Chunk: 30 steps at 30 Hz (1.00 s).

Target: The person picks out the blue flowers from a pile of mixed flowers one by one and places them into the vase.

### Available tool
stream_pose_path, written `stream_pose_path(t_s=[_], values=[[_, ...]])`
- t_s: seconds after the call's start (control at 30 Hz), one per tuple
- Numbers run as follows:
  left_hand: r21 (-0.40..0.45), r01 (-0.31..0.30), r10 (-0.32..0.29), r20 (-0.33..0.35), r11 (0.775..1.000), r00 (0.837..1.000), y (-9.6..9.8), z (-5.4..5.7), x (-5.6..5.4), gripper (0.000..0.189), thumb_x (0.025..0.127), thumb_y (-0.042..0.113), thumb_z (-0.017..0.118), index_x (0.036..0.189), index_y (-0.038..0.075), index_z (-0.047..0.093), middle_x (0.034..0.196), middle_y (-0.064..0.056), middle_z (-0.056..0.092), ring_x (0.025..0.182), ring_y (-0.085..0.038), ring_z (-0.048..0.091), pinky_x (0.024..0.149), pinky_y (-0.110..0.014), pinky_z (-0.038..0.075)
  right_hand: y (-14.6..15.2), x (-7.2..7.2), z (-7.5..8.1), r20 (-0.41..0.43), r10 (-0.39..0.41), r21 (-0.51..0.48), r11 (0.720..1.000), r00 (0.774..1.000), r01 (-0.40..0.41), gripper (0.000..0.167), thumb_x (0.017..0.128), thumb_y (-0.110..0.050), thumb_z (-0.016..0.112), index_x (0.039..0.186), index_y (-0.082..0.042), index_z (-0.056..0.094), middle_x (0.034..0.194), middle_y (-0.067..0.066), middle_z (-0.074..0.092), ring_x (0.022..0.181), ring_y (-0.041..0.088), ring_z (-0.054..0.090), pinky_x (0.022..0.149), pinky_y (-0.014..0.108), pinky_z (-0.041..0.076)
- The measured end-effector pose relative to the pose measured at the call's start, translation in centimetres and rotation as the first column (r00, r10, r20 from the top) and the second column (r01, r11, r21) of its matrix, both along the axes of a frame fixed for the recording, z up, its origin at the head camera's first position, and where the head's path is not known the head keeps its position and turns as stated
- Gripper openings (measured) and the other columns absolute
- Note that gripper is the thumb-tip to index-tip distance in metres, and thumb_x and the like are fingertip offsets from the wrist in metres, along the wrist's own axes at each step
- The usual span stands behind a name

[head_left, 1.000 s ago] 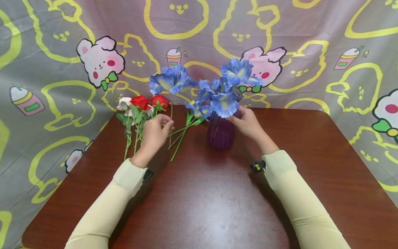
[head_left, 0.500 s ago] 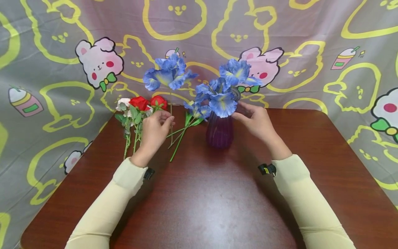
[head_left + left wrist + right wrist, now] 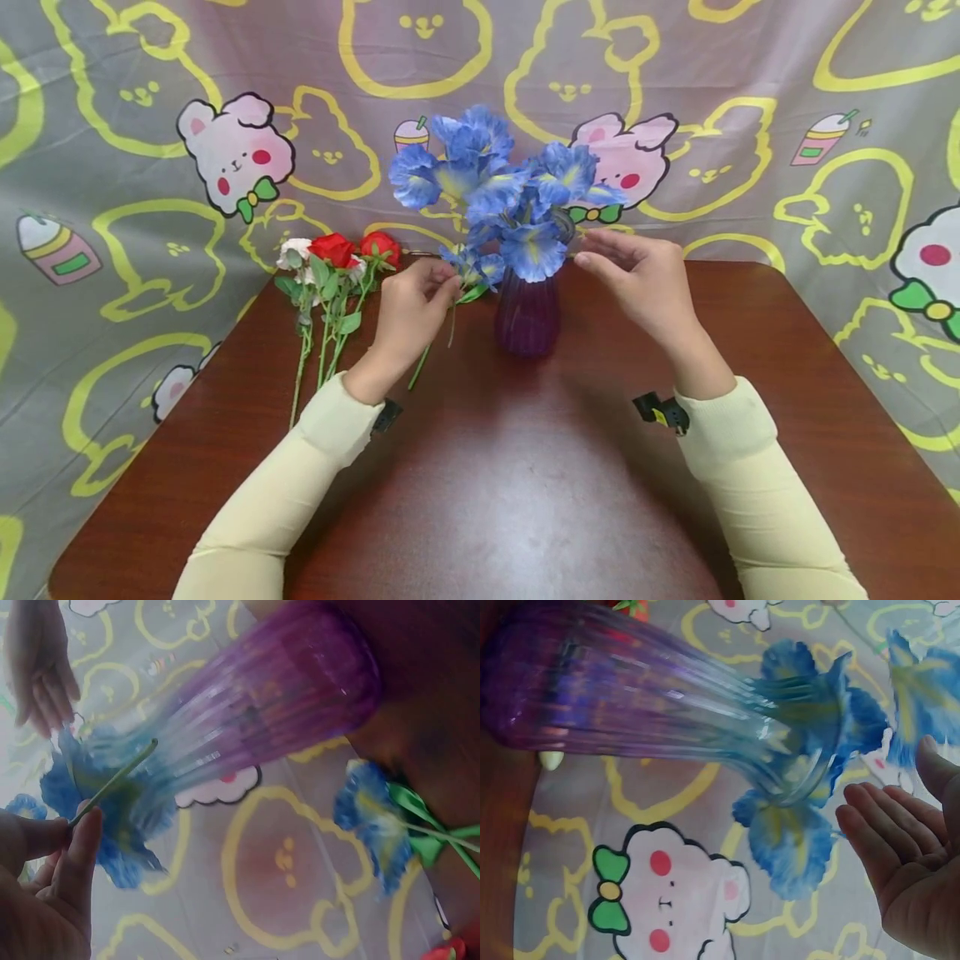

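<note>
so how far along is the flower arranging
Done: blue flowers stand in the vase. In hand: the left hand pinches another blue flower by its stem, outside the vase. Apparently left: at least one blue flower, red roses and white flowers on the table.

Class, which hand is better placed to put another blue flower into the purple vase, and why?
Probably the left hand: it pinches a blue flower by its stem, close to the vase. The open right hand holds nothing.

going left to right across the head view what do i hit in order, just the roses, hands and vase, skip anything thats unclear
Leftmost white rose → left red rose → right red rose → left hand → purple vase → right hand
</note>
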<state>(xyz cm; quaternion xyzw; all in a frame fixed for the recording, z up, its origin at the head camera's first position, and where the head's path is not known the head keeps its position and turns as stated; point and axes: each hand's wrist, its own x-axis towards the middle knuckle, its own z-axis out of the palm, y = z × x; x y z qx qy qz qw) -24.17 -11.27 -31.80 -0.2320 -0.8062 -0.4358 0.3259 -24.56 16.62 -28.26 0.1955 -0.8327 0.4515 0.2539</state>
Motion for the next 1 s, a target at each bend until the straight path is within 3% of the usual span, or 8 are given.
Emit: stream_pose_path(t_s=[0.2,0.4,0.63,0.87,1.0], values=[[-0.027,0.09,-0.091,-0.019,0.996,0.996,2.2,0.3,0.2,0.006,0.088,0.001,0.069,0.09,-0.004,0.066,0.078,-0.011,0.07,0.068,-0.018,0.069,0.064,-0.028,0.055,-0.8,1.0,0.6,-0.121,0.065,-0.129,0.988,0.99,-0.081,0.031,0.082,-0.009,0.079,0.111,-0.002,0.073,0.101,0.01,0.073,0.088,0.006,0.069,0.076,0.018,0.053],[-0.042,0.168,-0.17,-0.036,0.985,0.985,4.4,0.4,0.5,0.007,0.088,0.0,0.07,0.09,-0.005,0.065,0.08,-0.013,0.071,0.067,-0.017,0.07,0.065,-0.022,0.054,-1.5,1.4,0.4,-0.13,0.173,-0.193,0.961,0.976,-0.196,0.025,0.083,-0.002,0.076,0.108,0.002,0.073,0.101,0.013,0.072,0.09,0.008,0.069,0.077,0.023,0.054],[-0.098,0.215,-0.221,-0.05,0.972,0.974,6.2,0.2,0.7,0.006,0.088,0.001,0.07,0.09,-0.003,0.066,0.081,-0.009,0.071,0.069,-0.014,0.068,0.064,-0.018,0.052,-2.0,1.2,-0.1,-0.107,0.228,-0.229,0.942,0.968,-0.247,0.021,0.085,0.001,0.073,0.105,0.006,0.072,0.102,0.013,0.072,0.093,0.01,0.069,0.08,0.024,0.053],[-0.135,0.238,-0.247,-0.052,0.962,0.968,7.5,-0.3,0.7,0.005,0.086,0.001,0.07,0.088,-0.002,0.066,0.081,-0.008,0.071,0.069,-0.013,0.068,0.068,-0.016,0.05,-2.2,1.2,-0.4,-0.064,0.344,-0.437,0.834,0.937,-0.336,0.039,0.084,0.009,0.07,0.121,0.011,0.058,0.108,0.027,0.066,0.096,0.02,0.069,0.085,0.032,0.053],[-0.138,0.229,-0.239,-0.059,0.964,0.969,7.9,-0.4,0.7,0.006,0.087,0.002,0.071,0.088,-0.001,0.067,0.081,-0.008,0.071,0.069,-0.013,0.068,0.067,-0.016,0.05,-2.1,1.1,-0.5,-0.059,0.359,-0.477,0.81,0.931,-0.342,0.031,0.085,0.009,0.069,0.114,0.013,0.061,0.102,0.02,0.07,0.094,0.021,0.07,0.085,0.033,0.053]])
